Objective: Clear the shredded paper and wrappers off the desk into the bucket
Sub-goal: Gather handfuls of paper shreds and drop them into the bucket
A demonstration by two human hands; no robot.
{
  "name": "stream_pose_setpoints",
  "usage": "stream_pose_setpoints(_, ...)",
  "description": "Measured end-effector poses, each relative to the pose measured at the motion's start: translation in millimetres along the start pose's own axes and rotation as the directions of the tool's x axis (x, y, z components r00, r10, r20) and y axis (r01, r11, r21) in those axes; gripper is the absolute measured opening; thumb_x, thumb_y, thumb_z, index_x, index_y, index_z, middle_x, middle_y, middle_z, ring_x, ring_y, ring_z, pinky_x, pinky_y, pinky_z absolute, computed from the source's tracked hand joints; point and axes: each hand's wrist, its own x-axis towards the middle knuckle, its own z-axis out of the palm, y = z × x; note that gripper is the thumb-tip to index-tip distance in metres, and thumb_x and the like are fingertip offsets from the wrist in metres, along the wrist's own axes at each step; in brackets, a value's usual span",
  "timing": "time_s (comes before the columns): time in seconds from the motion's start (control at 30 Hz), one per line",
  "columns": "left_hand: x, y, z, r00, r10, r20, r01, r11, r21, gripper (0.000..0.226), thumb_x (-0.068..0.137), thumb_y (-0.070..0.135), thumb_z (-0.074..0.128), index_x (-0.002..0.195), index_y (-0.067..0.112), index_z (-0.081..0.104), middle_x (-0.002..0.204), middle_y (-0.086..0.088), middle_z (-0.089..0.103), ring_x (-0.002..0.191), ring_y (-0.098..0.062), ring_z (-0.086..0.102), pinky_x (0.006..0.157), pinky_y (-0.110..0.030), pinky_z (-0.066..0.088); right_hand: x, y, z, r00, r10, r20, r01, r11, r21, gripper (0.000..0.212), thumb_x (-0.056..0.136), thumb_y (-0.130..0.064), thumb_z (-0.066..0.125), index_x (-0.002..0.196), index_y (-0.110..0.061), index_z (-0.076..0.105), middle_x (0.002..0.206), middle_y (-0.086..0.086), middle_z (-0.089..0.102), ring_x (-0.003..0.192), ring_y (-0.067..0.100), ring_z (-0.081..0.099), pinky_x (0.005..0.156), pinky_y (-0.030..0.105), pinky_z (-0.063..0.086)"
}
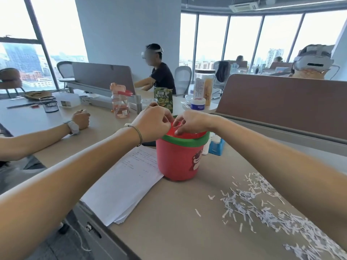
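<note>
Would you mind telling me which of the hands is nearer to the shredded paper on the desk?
Right. The right hand is over the bucket's right side, toward the shredded paper; the left hand is farther left.

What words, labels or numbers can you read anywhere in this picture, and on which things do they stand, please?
Nothing can be read with confidence.
Green snack bag: large Korean lettering, too blurred to quote.
Printed sheets beside the bucket: lines of text, too small.
Tall clear jar: label print blurred.
White tub: blue label, unreadable.
Bucket: a bear picture, no words visible.

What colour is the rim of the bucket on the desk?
Green, on a red bucket; the rim shows best in the head view, the only one.
</note>
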Motion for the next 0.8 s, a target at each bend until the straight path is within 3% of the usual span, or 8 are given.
stream_pose_setpoints(0.13,-7,19,-4,1.000,0.018,-0.005,-0.018,1.000,-0.023,0.026,0.089,0.019,0.054,0.103,0.027,0.074,0.088,0.009,0.072,0.082,-0.007,0.066,0.077,-0.026,0.057,-31,3,-12,0.999,-0.049,-0.006,0.049,0.995,0.091,0.042,0.088,-0.037,0.070,0.128,-0.025,0.068,0.121,-0.007,0.070,0.112,0.011,0.064,0.103,0.033,0.049)
stream_pose_setpoints(0.3,-24,56,5,0.999,0.050,-0.015,-0.050,0.996,-0.072,0.023,0.090,0.018,0.056,0.102,0.029,0.073,0.083,0.013,0.070,0.082,-0.004,0.066,0.073,-0.023,0.053,-90,20,-16,0.972,-0.014,-0.233,0.054,0.984,0.169,0.025,0.090,-0.024,0.067,0.113,-0.020,0.075,0.107,-0.006,0.075,0.097,0.005,0.069,0.094,0.027,0.054)
stream_pose_setpoints(0.43,-53,89,27,0.992,0.120,-0.034,-0.123,0.986,-0.113,0.025,0.090,0.020,0.056,0.108,0.029,0.071,0.089,0.011,0.070,0.085,-0.010,0.063,0.080,-0.027,0.052,-143,44,0,0.897,0.064,-0.438,0.016,0.984,0.178,0.029,0.087,-0.014,0.062,0.113,-0.016,0.075,0.112,-0.003,0.073,0.103,0.010,0.065,0.090,0.023,0.047)
stream_pose_setpoints(0.6,-92,112,83,0.968,0.222,0.119,-0.201,0.965,-0.166,0.033,0.089,0.019,0.057,0.120,0.027,0.067,0.102,0.006,0.070,0.094,-0.016,0.062,0.093,-0.035,0.051,-194,89,41,0.875,0.222,-0.431,-0.131,0.964,0.230,0.031,0.085,-0.016,0.062,0.112,-0.023,0.075,0.118,-0.004,0.071,0.112,0.013,0.062,0.094,0.029,0.047)
stream_pose_setpoints(0.7,-108,108,132,0.916,0.244,0.319,-0.204,0.967,-0.156,0.053,0.091,0.037,0.058,0.143,0.033,0.046,0.132,-0.002,0.060,0.116,-0.022,0.058,0.104,-0.040,0.046,-220,113,62,0.863,0.311,-0.399,-0.207,0.937,0.283,0.031,0.085,-0.016,0.064,0.112,-0.022,0.075,0.119,-0.004,0.072,0.116,0.014,0.062,0.095,0.028,0.044)
stream_pose_setpoints(0.8,-120,98,181,0.835,0.280,0.473,-0.261,0.959,-0.108,0.084,0.087,0.064,0.052,0.156,0.039,0.010,0.158,-0.005,0.031,0.142,-0.025,0.037,0.116,-0.045,0.033,-243,135,76,0.850,0.363,-0.382,-0.259,0.919,0.297,0.032,0.086,-0.012,0.063,0.114,-0.020,0.074,0.120,-0.003,0.071,0.114,0.013,0.061,0.090,0.025,0.041)
